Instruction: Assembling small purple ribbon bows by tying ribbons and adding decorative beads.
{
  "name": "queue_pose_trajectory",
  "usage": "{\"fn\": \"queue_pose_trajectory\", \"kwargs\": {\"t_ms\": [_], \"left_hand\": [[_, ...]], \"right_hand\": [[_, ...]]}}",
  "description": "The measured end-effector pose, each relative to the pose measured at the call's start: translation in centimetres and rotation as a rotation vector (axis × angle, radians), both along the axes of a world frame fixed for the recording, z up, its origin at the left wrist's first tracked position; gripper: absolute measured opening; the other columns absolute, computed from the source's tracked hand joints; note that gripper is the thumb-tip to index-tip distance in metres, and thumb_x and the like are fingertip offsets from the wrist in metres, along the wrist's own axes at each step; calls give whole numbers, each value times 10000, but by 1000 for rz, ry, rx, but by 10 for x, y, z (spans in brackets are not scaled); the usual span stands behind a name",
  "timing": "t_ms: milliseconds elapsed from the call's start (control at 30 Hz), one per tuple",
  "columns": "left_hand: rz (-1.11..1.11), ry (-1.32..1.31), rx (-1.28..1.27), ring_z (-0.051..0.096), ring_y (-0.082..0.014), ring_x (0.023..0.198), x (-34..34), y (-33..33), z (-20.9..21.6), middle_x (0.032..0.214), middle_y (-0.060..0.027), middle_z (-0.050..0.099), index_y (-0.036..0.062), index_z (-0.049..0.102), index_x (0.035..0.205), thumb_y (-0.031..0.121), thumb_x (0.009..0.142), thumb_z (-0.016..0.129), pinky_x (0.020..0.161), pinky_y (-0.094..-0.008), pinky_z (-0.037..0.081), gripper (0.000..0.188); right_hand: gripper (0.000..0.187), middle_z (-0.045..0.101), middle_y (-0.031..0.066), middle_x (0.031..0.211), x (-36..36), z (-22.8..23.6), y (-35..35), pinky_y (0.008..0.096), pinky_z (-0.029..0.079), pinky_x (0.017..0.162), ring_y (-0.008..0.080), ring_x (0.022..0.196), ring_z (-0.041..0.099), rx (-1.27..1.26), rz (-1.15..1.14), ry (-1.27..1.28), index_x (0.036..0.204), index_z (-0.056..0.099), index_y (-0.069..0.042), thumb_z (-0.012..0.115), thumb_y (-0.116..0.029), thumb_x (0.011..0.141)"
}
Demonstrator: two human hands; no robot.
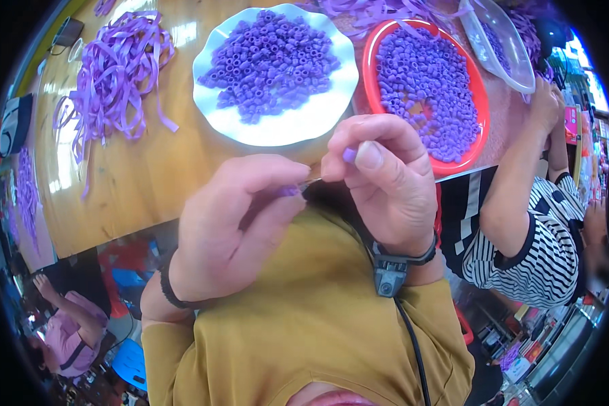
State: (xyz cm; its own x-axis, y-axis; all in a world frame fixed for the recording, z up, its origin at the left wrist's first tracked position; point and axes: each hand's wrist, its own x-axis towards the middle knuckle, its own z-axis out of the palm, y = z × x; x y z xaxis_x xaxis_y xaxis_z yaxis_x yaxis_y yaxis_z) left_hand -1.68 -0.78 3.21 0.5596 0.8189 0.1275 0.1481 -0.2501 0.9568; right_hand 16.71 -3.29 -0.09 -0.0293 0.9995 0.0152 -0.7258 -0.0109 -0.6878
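Observation:
Close together in front of my chest, both hands are raised near the table's edge. My right hand (389,183) pinches a small purple bead (350,155) between thumb and forefinger. Facing it, my left hand (230,223) has its thumb and fingers closed around a small purple piece (288,191); whether that is ribbon or a bead cannot be made out. Beyond my hands stands a white scalloped plate (250,130) with a heap of purple beads (271,64). To its right, a red oval tray (482,111) holds more of these beads.
Purple ribbons (125,74) lie piled on the wooden table (142,183) at the left. A clear plastic container (521,74) sits at the far right. A person in a striped top (541,250) works close by on the right; another person (78,331) is at lower left.

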Motion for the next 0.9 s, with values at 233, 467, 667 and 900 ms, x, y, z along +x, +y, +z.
{"fn": "queue_pose_trajectory", "kwargs": {"t_ms": [233,467,667,900], "left_hand": [[0,-30,7,569,-101,804,0,0,-10,922,-69,538,-6,474,1041,-81,851,516,706,-210,462,209],[32,-17,16,570,-98,802,-3,0,-11,939,-66,533,-8,483,1025,-85,846,522,703,-208,460,200],[43,7,39,566,-100,783,-1,1,-13,912,-69,538,-9,487,1015,-83,846,525,691,-204,452,189],[46,64,67,568,-112,772,-3,0,-15,882,-83,543,-11,480,1011,-83,848,520,684,-203,447,183]], "right_hand": [[187,561,101,914,-20,-3,4,330,446,794,191,864,547,-108,71,171,1069,556,-49,510,-79,891],[172,625,99,968,-24,-4,4,305,492,767,162,854,608,-132,86,270,1030,579,-28,580,-72,863],[168,627,91,967,-24,-6,6,303,487,768,156,850,605,-158,81,276,1020,590,-40,594,-88,859],[172,626,83,972,-25,-6,5,303,481,759,150,843,597,-154,64,259,1022,596,-48,598,-100,858]]}}
